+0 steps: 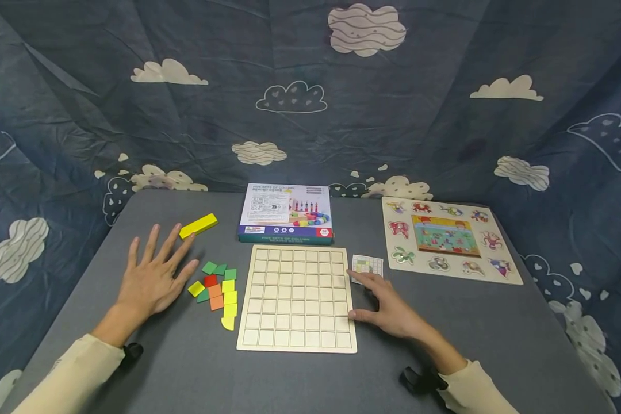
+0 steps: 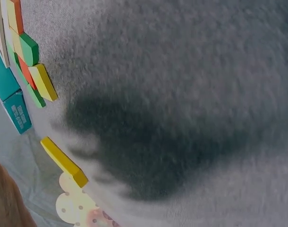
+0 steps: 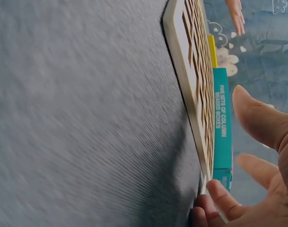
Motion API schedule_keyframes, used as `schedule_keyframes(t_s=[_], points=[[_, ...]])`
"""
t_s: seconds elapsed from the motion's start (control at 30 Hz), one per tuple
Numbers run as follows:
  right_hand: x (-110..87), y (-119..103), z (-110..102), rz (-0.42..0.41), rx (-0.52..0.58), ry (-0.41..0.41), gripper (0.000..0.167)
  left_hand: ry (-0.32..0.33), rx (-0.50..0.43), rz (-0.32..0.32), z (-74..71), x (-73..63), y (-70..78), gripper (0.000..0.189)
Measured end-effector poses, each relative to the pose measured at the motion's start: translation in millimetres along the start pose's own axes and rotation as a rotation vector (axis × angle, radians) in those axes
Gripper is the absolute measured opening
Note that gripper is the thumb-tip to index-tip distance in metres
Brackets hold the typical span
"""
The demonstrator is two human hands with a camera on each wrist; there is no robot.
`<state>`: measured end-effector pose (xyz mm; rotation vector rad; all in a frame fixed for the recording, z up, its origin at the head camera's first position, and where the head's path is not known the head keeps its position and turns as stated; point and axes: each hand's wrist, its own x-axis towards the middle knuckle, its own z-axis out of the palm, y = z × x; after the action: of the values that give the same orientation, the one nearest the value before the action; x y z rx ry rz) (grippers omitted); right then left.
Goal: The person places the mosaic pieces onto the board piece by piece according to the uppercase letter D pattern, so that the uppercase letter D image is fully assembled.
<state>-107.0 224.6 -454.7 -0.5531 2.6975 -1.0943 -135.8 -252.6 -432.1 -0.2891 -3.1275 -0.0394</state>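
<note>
Fingers spread wide, my left hand (image 1: 152,279) is over the table at the left and holds nothing; its shadow falls on the cloth in the left wrist view. Just beyond its fingertips lies a long yellow block (image 1: 199,226). Between that hand and a pale wooden grid board (image 1: 300,298) is a cluster of small tiles: green (image 1: 230,274), red (image 1: 210,280), orange (image 1: 215,296) and yellow (image 1: 230,297). My right hand (image 1: 390,307) is at the board's right edge, thumb and fingers apart. Whether its fingertips touch the edge, I cannot tell.
A printed box (image 1: 310,230) lies behind the grid board. Beside my right fingers is a small grid card (image 1: 368,264), partly covered. A picture puzzle board (image 1: 403,230) with sea animals lies at the far right. Dark cloud-patterned cloth (image 1: 300,52) hangs behind the table.
</note>
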Motion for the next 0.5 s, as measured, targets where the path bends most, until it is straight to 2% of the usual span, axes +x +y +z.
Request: schedule_keyframes(t_s=[0.5], points=[[-9.3, -4, 8, 0.053, -0.03, -0.046, 0.078, -0.039, -0.139, -0.013, 12.5, -0.5, 8.5, 0.067]])
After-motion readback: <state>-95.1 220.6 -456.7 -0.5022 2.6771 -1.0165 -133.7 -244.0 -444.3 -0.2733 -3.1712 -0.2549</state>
